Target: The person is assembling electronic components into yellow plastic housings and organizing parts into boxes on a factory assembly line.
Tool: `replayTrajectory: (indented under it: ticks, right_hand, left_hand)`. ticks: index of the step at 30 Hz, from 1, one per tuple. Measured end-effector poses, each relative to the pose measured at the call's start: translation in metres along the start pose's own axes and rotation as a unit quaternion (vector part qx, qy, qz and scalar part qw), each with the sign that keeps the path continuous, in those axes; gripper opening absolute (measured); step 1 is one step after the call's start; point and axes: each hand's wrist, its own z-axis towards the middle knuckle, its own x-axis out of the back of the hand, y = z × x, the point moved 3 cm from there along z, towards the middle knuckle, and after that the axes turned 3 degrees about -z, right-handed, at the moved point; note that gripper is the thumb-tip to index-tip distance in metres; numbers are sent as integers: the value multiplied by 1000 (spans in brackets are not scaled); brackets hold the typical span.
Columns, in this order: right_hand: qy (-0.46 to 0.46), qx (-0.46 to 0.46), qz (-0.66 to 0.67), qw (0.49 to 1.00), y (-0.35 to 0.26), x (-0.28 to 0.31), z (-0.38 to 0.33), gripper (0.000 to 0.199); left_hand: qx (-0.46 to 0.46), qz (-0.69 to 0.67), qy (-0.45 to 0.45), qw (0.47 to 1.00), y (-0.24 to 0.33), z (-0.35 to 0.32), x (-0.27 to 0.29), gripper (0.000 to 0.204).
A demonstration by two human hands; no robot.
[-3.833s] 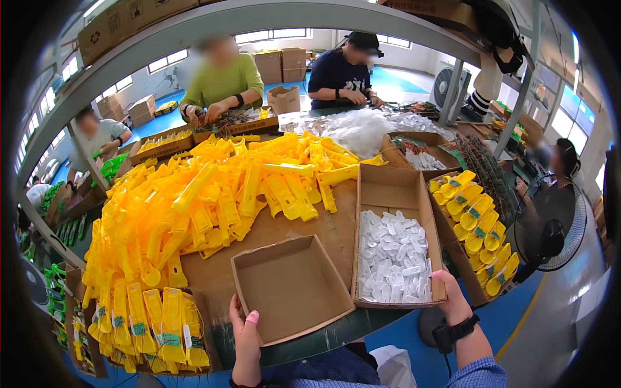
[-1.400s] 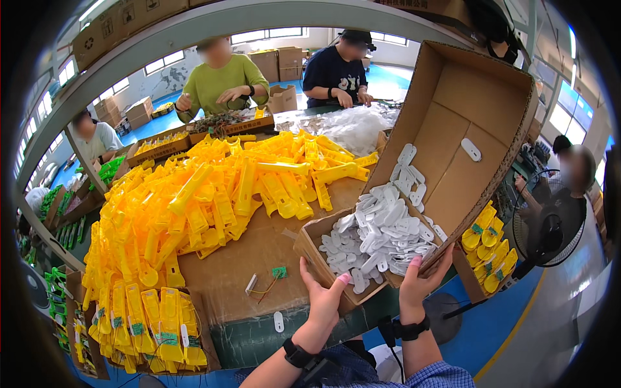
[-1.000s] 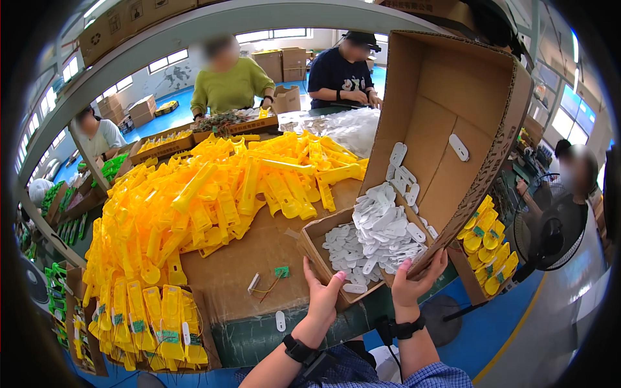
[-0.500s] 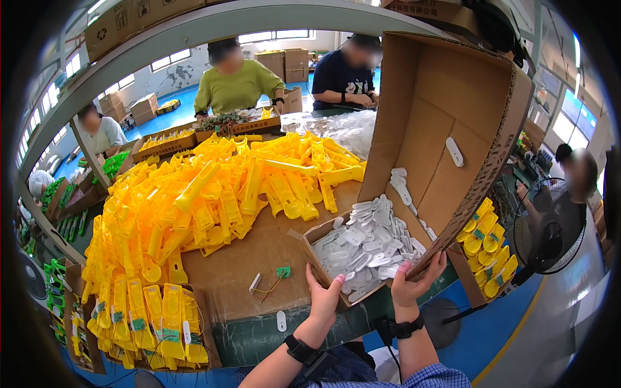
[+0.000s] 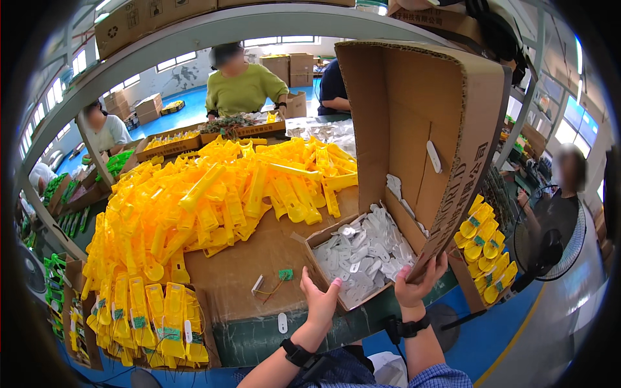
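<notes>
A large cardboard box stands tipped up on the right, leaning left, with a few white plastic pieces against its inner walls. My right hand grips its lower near edge, thumb inside and fingers around the outside. Below its mouth lies a low cardboard box filled with small white plastic covers. At the near left corner of this low box, my left hand has its thumb by the rim and its fingers along the outer side.
Yellow plastic housings make a big heap on the left. Nearer, a box holds yellow housings with green boards. A wired green board and a loose white cover lie left of my hands. A fan stands right; people sit across the table.
The large box has tilted further left, so more of its outer side shows. The white pieces inside have shifted left with it. Both hands stay at nearly the same places.
</notes>
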Motion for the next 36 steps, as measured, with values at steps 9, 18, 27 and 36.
replayTrajectory:
  ticks: [9,18,27,36]
  right_hand:
    - [-17,79,10,997,7,9,16,70]
    - [-84,138,52,985,13,0,29,70]
    - [-45,84,47,994,21,-7,14,71]
    - [-75,115,77,988,17,12,36,74]
  left_hand:
    - [-17,25,4,1000,7,0,2,84]
    - [-329,237,-36,913,44,-34,-20,74]
    - [-445,468,-284,709,30,-39,-48,49]
    - [-341,386,-262,816,49,-12,-38,47]
